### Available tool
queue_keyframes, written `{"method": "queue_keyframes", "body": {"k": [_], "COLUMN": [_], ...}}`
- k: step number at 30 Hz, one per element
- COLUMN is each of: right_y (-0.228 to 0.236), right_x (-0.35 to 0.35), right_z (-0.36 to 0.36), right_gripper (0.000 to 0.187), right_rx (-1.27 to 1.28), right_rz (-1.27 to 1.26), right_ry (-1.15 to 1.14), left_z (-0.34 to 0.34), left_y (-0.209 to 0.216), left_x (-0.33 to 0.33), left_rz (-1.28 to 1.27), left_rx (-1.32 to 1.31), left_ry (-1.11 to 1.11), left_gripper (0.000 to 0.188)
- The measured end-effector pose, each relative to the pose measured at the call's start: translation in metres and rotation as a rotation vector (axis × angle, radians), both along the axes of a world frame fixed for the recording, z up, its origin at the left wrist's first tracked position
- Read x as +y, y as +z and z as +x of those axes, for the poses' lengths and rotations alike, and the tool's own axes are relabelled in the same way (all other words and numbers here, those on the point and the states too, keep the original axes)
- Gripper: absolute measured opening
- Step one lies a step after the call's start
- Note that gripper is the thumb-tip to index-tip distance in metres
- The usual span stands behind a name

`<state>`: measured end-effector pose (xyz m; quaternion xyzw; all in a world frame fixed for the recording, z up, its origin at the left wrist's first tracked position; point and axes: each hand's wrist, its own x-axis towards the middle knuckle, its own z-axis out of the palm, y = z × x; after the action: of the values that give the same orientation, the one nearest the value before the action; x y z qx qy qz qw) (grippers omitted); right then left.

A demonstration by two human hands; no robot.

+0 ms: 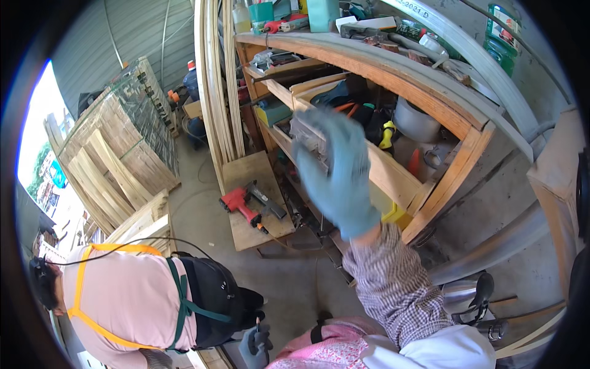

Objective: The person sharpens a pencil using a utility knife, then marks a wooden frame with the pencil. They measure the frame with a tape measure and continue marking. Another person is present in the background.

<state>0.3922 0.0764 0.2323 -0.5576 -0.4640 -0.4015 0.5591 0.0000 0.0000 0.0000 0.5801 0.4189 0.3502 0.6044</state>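
My right hand (341, 172), in a blue-grey glove, is raised in front of a wooden shelf unit (393, 67). It is blurred by motion, but the thumb stands apart from the fingers and nothing shows in its grip. Behind it, a wooden drawer (393, 178) and clear plastic bags (307, 136) are partly hidden. Low in the view, close to my body, my left hand (255, 349) wears a similar glove. Its fingers are closed round a thin pencil-like stick (258, 321), of which only the tip shows.
A red nail gun (241, 206) lies on a small wooden board (246, 237). At lower left a co-worker in a pink shirt (129, 289) bends over. Stacked timber (117, 154) stands behind. Tall wooden strips (215, 80) lean by the shelf; a metal kettle (464, 295) is at right.
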Motion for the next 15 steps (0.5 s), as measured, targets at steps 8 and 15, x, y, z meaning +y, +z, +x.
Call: {"method": "queue_keyframes", "body": {"k": [8, 15], "right_y": [0.014, 0.043], "right_x": [0.042, 0.021], "right_z": [0.054, 0.165], "right_gripper": [0.040, 0.044], "right_rx": [0.261, -0.242], "right_rz": [-0.572, -1.775], "right_ry": [-0.722, -0.594], "left_z": [-0.027, -0.113], "left_y": [0.000, -0.047], "left_x": [-0.001, -0.042], "left_rz": [0.127, 0.077], "left_rx": [0.012, 0.016], "left_ry": [-0.216, -0.026], "left_gripper": [0.039, 0.075]}}
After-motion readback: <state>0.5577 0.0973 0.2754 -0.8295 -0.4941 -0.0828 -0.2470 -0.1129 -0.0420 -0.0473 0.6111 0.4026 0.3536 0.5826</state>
